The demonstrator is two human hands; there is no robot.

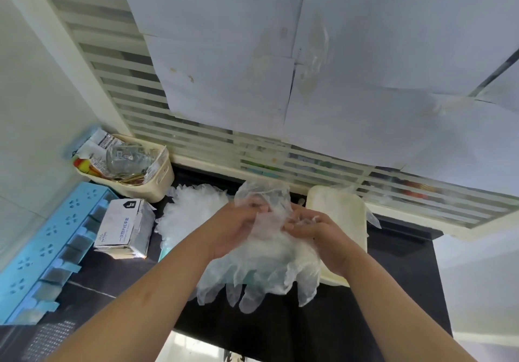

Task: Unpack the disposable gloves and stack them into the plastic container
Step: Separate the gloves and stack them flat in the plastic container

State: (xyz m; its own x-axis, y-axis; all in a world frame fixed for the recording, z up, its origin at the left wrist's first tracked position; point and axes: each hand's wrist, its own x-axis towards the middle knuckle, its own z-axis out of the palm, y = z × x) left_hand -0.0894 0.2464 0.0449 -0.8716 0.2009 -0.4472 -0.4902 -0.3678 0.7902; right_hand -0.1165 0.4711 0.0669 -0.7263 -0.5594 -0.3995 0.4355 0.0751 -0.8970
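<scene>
My left grip (236, 229) and right grip (323, 238) pinch the gloves (261, 266): light, limp, probably slippery; hold the cuffs at 12 o'clock.

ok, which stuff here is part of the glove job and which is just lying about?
Job:
- left hand and right hand, both gripping the glove bunch
- loose glove pile
- opened glove box
- cream plastic container

Lying about:
- beige basket of odds and ends
- blue rack
- paper sheets on the window
</scene>
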